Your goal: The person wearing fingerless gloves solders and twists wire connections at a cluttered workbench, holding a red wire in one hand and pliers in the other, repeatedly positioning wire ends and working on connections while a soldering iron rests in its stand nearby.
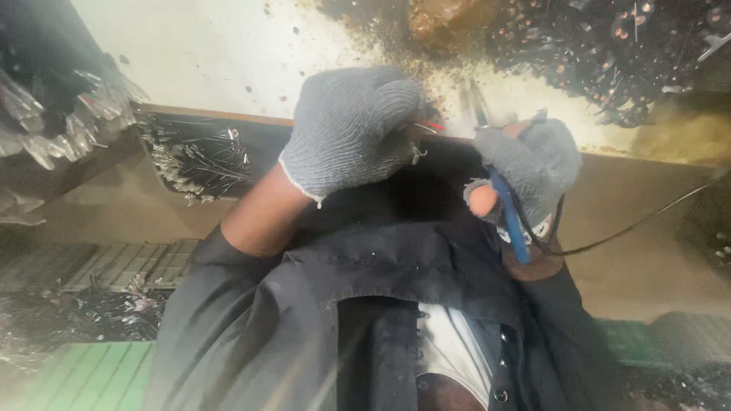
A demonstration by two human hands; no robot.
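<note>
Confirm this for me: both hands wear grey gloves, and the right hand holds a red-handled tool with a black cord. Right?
Not quite. The tool in the right hand has a blue handle, not red; the head view shows it. The rest stands: both hands, the left hand too, wear grey gloves, and a black cord trails from the tool.

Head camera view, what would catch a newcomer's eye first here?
Two hands in grey knit gloves at centre: the left hand pinches a thin wire, the right hand grips a blue-handled soldering iron with a trailing black cord. Behind them, a scorched, stained white bench.
</note>
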